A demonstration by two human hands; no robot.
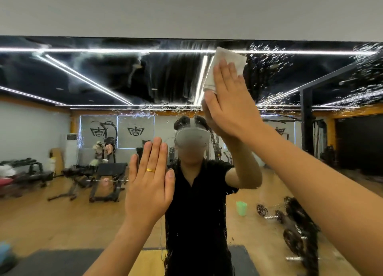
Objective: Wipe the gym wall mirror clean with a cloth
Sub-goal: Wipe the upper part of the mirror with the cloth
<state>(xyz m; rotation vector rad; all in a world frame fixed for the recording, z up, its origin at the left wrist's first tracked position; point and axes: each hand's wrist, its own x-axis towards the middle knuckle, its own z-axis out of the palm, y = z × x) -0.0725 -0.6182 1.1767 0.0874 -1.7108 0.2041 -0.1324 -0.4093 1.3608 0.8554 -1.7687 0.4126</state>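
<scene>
On my feed the right grip [226, 101] lies flat with its fingers straight, pressing the cloth [226, 58] onto the mirror [103, 79] near its top edge. I judge the open palm spreads pressure so the whole fold wipes. The left grip [149, 180] is also flat and holds nothing, palm seemingly on the glass lower down, probably to brace the upward reach. Droplets [273, 56] speckle the glass just right of the cloth, so I take that patch as unwiped.

My right hand [228, 104] presses the cloth [224, 66] high on the mirror [103, 79]; my left hand [149, 182] lies flat, lower and further left.
</scene>
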